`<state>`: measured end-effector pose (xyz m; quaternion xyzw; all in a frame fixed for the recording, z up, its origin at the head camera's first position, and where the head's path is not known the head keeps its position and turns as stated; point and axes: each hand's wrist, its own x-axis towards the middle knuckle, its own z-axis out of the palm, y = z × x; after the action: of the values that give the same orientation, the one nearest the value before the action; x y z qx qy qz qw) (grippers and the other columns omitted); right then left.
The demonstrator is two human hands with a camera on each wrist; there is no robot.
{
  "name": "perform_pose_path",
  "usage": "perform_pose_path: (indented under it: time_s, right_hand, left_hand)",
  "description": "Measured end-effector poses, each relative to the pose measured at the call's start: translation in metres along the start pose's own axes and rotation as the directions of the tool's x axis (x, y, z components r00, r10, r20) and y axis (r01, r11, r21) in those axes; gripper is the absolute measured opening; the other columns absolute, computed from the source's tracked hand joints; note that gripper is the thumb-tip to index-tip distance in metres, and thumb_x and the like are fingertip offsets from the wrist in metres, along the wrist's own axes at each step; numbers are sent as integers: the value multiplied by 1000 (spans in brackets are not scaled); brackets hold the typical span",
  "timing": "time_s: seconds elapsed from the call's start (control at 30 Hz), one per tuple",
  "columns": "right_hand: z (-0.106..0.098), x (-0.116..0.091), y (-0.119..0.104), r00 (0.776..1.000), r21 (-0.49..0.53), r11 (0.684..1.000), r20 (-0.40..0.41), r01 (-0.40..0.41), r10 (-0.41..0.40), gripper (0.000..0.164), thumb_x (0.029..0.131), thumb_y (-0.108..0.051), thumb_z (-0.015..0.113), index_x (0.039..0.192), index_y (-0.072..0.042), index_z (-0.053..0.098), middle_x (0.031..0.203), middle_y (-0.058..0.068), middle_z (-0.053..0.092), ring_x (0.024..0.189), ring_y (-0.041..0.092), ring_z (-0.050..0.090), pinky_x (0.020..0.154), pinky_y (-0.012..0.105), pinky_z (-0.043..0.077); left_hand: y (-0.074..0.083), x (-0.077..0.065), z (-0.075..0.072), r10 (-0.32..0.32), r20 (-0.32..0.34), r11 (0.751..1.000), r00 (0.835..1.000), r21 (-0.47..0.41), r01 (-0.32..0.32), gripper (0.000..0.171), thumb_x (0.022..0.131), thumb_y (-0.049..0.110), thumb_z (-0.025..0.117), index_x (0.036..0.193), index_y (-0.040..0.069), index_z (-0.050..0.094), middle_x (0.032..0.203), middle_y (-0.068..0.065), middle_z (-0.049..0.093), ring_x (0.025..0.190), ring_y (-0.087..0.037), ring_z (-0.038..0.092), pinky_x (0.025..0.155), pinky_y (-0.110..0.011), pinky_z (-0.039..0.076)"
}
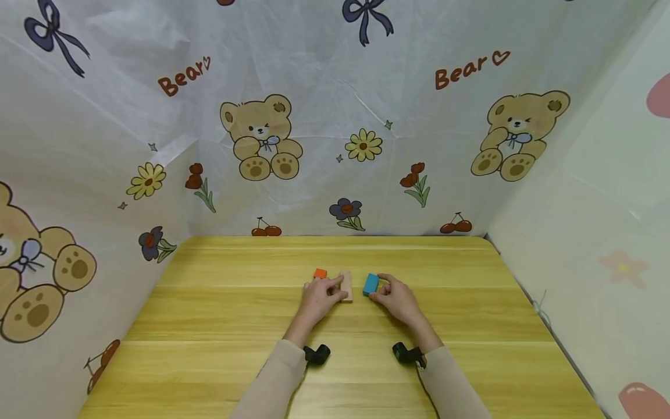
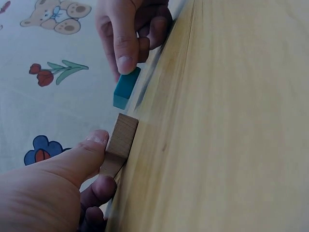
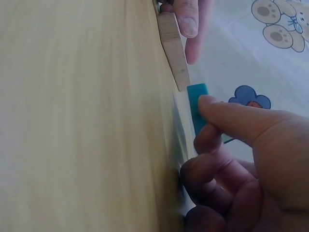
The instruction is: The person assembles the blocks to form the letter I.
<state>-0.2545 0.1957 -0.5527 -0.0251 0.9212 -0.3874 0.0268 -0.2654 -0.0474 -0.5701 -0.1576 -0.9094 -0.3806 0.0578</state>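
My left hand (image 1: 318, 298) pinches a plain wooden block (image 1: 346, 287) between thumb and fingers; the block is long and lies lengthwise away from me on the table. Just beyond that hand sits a small orange block (image 1: 320, 273), partly covered by the fingers. To the right, my right hand (image 1: 399, 299) holds a blue block (image 1: 371, 284) by its sides. A narrow gap separates the blue block from the wooden one. In the left wrist view the thumb presses the wooden block (image 2: 121, 137), with the blue block (image 2: 127, 89) beyond it.
A yellow wood-grain table (image 1: 235, 314) spreads around the hands. Behind it hangs a white cloth (image 1: 314, 75) printed with bears and flowers, and a pale wall covering (image 1: 591, 203) stands along the right edge. Black wrist cameras (image 1: 317, 355) sit on both wrists.
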Motion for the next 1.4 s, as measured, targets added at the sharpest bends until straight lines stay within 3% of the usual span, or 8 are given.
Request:
perform_pose_path:
  time_s: [0.2, 0.37, 0.8, 1.4]
  right_hand:
    - [-1, -1, 1, 1000, 105, 994, 5, 10, -10, 64, 95, -22, 81, 151, -4, 56, 82, 0, 71, 74, 12, 60, 80, 31, 48]
    - [-4, 0, 2, 1000, 167, 986, 18, 15, -18, 65, 95, -20, 81, 152, -5, 55, 83, 2, 72, 74, 13, 59, 74, 28, 46]
    - [-10, -5, -8, 998, 224, 974, 40, 38, -48, 65, 96, -19, 80, 154, -7, 53, 84, 3, 71, 70, 14, 58, 63, 26, 46]
    - [-25, -23, -26, 994, 233, 970, 62, 71, -88, 64, 95, -21, 81, 153, -7, 55, 82, 1, 70, 66, 14, 54, 60, 26, 43]
  left_hand:
    - [0, 0, 0, 2, -5, 1000, 1000, 13, -2, 50, 94, 37, 80, 139, 17, 72, 78, 7, 67, 76, -11, 47, 77, -34, 25]
    - [0, 0, 0, 4, -7, 1000, 1000, 8, -4, 50, 94, 37, 81, 138, 17, 73, 78, 7, 67, 75, -11, 45, 76, -34, 24]
    - [-2, 0, 1, 11, -2, 1000, 1000, 7, -11, 51, 94, 38, 80, 139, 17, 72, 76, 9, 66, 75, -9, 45, 76, -34, 25]
    - [-2, 0, 2, 14, -9, 1000, 1000, 5, -14, 51, 94, 38, 80, 139, 17, 72, 79, 7, 68, 76, -11, 47, 76, -34, 25]
